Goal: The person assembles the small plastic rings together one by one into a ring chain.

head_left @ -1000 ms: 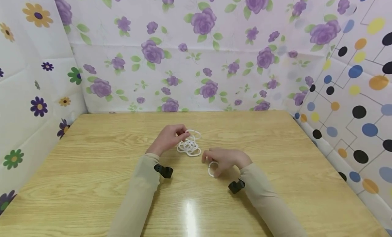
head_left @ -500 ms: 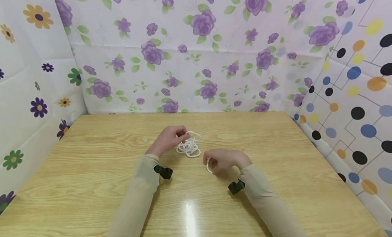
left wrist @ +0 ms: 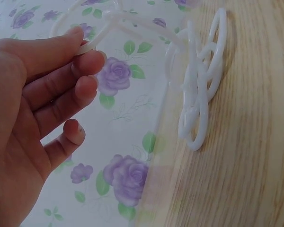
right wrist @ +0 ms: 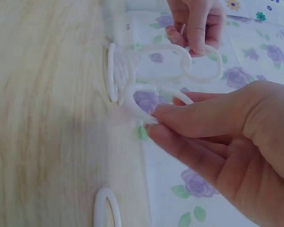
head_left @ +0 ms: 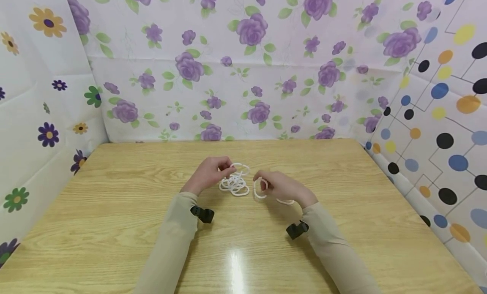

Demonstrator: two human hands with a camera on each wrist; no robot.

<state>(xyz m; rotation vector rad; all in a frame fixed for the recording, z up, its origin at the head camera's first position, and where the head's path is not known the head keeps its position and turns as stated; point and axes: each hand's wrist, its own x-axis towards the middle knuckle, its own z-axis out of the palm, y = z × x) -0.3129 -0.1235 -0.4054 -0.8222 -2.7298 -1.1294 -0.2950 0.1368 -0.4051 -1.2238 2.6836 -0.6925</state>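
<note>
A white plastic chain [head_left: 233,185] lies heaped in the middle of the table. My left hand [head_left: 208,175] pinches its raised end link [right wrist: 220,66] between thumb and forefinger, and in the left wrist view the other fingers are loosely bent. One more link hangs from that one, leading down to the heap. Just right of the heap, my right hand [head_left: 283,186] pinches a separate white chain link [head_left: 255,189] above the table, near the chain in the right wrist view. Another loose link [head_left: 285,202] lies on the table below the right hand, partly hidden by it.
The wooden table [head_left: 114,226] ends at a floral cloth [head_left: 228,95] at the back. Patterned cloths also hang at the left and right sides. Black wrist cameras sit on both sleeves.
My right hand has lifted its link off the table and moved it away from me, up beside the heap. The loose link under that hand has come into view. The left hand stays put.
</note>
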